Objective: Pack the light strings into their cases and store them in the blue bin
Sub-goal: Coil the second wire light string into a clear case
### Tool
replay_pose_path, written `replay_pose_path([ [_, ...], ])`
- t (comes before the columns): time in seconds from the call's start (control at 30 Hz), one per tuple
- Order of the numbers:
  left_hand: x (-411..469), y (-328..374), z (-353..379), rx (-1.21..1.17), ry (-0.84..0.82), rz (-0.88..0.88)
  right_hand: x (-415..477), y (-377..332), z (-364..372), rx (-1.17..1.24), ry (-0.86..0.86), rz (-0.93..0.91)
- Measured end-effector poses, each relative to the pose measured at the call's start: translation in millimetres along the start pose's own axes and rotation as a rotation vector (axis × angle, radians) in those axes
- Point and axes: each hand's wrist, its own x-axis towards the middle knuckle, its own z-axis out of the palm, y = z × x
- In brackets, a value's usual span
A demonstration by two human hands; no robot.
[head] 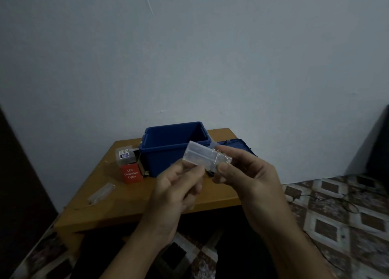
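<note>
I hold a clear plastic case in front of the blue bin, above the small wooden table. A thin wire light string shows at the case's right end. My right hand pinches that right end with thumb and fingers. My left hand grips the case's lower left corner. The bin stands open at the back of the table. What lies inside the bin is hidden.
A red box marked LED Decorative Lights leans against the bin's left side, with a clear labelled case behind it. Another clear case lies on the table's left. The blue lid lies behind my right hand. Patterned floor surrounds the table.
</note>
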Motion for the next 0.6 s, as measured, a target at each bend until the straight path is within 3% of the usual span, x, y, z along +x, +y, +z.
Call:
replay_pose_path([
  [0.13,-2,4,4,0.106,0.125,0.082,-3,-5,1,-0.163,-0.009,-0.081],
  [0.33,-2,11,2,0.342,0.132,0.206,-2,-12,-7,-0.282,-0.155,-0.062],
  [0.6,-5,11,9,0.431,0.133,0.236,0,-10,-12,-0.301,-0.159,-0.052],
])
